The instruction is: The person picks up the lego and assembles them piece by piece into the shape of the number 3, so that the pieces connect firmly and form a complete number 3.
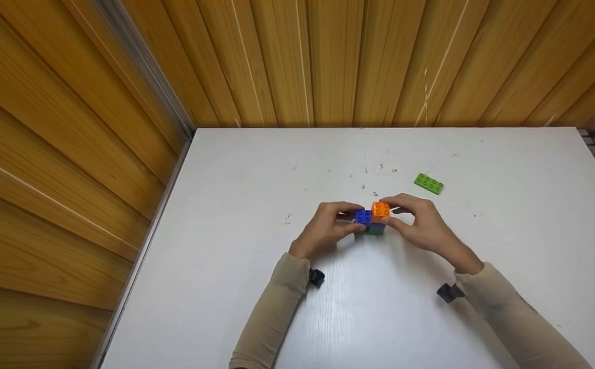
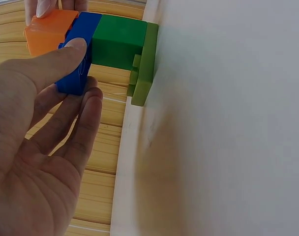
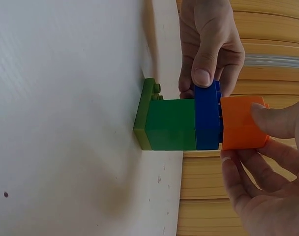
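Between the two hands stands a small stack of toy building bricks. At its base lies a light green flat brick (image 2: 148, 69), with a dark green brick (image 3: 170, 125) on one end of it. A blue flat brick (image 1: 363, 217) tops the dark green one, overhanging to the left. My left hand (image 1: 327, 225) pinches the blue brick's overhanging end between thumb and fingers. An orange brick (image 1: 380, 209) sits at the blue brick's right end, a thin gap showing between them in the right wrist view. My right hand (image 1: 423, 225) pinches the orange brick by its sides.
A separate light green flat brick (image 1: 429, 183) lies on the white table (image 1: 225, 215), behind the right hand. Small dark marks dot the tabletop beyond the stack. Wood-patterned walls (image 1: 328, 61) rise at the table's back and left. Each sleeve carries a black wrist device (image 1: 450, 293).
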`<state>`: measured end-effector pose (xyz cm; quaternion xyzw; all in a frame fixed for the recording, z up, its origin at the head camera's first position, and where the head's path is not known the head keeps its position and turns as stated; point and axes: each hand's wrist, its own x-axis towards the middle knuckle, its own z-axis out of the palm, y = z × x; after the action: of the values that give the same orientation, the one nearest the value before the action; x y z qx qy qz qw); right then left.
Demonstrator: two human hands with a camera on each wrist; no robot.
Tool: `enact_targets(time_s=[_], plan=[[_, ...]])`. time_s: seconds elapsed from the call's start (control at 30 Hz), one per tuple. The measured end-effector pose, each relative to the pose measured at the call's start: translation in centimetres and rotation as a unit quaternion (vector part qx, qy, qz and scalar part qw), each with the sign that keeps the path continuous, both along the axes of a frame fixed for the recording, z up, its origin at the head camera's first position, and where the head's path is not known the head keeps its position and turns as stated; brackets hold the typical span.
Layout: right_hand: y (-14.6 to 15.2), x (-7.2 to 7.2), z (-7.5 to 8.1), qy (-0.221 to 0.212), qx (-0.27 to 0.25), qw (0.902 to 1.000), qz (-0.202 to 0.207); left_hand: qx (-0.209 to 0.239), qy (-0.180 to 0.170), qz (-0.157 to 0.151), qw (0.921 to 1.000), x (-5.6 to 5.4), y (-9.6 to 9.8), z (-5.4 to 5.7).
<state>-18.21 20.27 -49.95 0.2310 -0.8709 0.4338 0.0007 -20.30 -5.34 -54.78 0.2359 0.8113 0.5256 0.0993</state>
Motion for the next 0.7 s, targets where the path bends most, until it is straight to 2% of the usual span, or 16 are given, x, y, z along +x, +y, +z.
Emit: enact_targets(time_s=[0.4,0.7], plan=[[-0.05,-0.02,-0.19,0.028,0.007,0.9996,0.004,-0.005,-0.001,0.008,1.0000,0.01,-0.01,0.15],[0.01,-0.05,-0.02,0.031,0.012,0.9994,0.011,0.002,-0.005,0.010,0.9999,0.16,0.12,0.18]])
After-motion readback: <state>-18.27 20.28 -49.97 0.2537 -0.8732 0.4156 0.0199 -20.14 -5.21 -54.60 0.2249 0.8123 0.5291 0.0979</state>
